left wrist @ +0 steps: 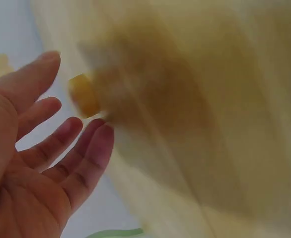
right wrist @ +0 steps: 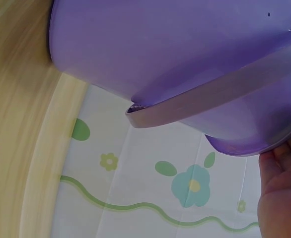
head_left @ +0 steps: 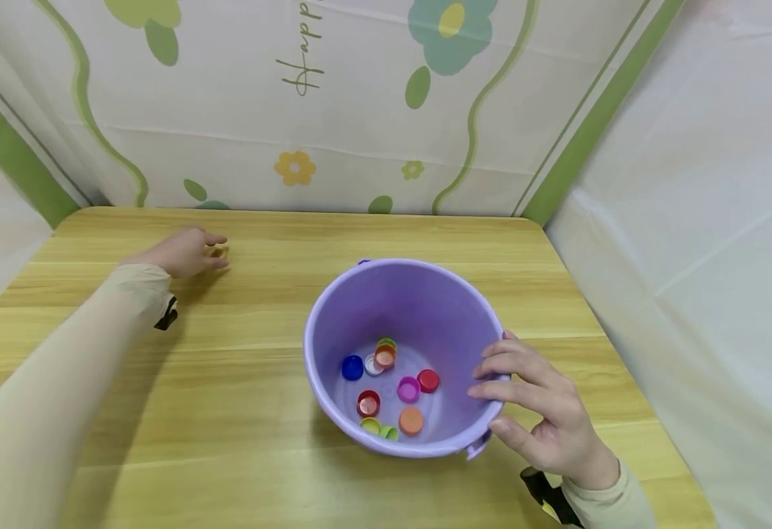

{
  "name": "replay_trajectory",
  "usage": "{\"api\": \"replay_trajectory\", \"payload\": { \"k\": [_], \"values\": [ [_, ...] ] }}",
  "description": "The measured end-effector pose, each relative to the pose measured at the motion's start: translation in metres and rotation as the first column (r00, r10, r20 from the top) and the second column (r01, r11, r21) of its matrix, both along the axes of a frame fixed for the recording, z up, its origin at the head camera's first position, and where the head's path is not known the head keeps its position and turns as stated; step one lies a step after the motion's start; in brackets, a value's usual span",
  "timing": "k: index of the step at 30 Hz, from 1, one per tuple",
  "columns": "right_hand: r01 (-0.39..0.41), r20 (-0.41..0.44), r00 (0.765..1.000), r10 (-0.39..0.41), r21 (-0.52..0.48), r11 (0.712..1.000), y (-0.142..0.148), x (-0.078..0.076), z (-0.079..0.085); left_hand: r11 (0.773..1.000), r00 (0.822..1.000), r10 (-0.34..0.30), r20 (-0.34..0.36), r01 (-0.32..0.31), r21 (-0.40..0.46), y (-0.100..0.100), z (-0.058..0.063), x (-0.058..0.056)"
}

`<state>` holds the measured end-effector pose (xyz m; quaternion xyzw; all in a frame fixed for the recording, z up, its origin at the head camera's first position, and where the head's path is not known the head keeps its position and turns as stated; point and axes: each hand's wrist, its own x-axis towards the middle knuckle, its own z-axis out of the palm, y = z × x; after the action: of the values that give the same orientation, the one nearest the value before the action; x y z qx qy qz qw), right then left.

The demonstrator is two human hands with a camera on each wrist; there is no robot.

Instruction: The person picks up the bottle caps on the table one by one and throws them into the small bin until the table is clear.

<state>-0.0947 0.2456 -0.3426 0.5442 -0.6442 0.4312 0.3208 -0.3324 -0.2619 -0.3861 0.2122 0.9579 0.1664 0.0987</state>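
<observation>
A purple bucket (head_left: 333,330) stands on the table, with several plastic bottle caps inside, among them a blue cap (head_left: 352,367), a magenta cap (head_left: 408,389) and an orange cap (head_left: 410,421). My right hand (head_left: 544,411) holds the bucket's rim at the right, fingers over the edge and thumb outside. In the right wrist view the bucket's outer wall (right wrist: 185,39) and handle (right wrist: 210,101) show. Far left on the table, my left hand (head_left: 184,252) is beside a yellow cap (left wrist: 85,96). Its fingers are spread around the cap, and in the left wrist view a gap shows between thumb and cap.
The wooden table (head_left: 240,411) runs back to a white curtain (head_left: 240,95) printed with flowers and vines. White sheeting (head_left: 703,257) hangs along the right side.
</observation>
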Motion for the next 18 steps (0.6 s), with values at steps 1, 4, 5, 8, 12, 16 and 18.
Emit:
{"api": "replay_trajectory", "payload": {
  "k": [1, 4, 5, 8, 12, 16, 18],
  "values": [
    [-0.001, -0.001, 1.0, 0.001, -0.002, 1.0, 0.0, 0.0, 0.0, 1.0, 1.0, -0.002, 0.001, 0.002, 0.002, 0.0, -0.001, 0.0],
    [-0.001, -0.008, 1.0, 0.001, -0.011, 1.0, 0.0, 0.001, 0.0, 1.0, 1.0, 0.011, 0.003, -0.011, 0.012, 0.0, -0.003, -0.001],
    [0.0, -0.011, 1.0, -0.001, -0.015, 1.0, 0.0, 0.001, 0.0, 1.0, 1.0, 0.024, 0.005, -0.024, 0.016, -0.001, -0.004, -0.002],
    [0.002, -0.016, 1.0, -0.003, -0.026, 1.0, 0.0, 0.001, 0.0, 0.997, 0.998, 0.067, 0.007, -0.067, 0.024, -0.001, -0.009, -0.004],
    [0.001, -0.016, 1.0, -0.002, -0.035, 0.999, 0.0, 0.001, 0.0, 0.994, 0.994, 0.106, 0.01, -0.106, 0.031, 0.001, -0.015, -0.004],
    [0.0, -0.01, 1.0, -0.001, -0.034, 0.999, 0.001, 0.0, -0.001, 0.994, 0.994, 0.106, -0.002, -0.106, 0.026, 0.004, -0.016, -0.001],
    [0.003, -0.006, 1.0, -0.003, -0.031, 1.0, 0.001, -0.001, -0.002, 0.995, 0.995, 0.095, -0.021, -0.095, 0.017, 0.006, -0.018, 0.0]
  ]
}}
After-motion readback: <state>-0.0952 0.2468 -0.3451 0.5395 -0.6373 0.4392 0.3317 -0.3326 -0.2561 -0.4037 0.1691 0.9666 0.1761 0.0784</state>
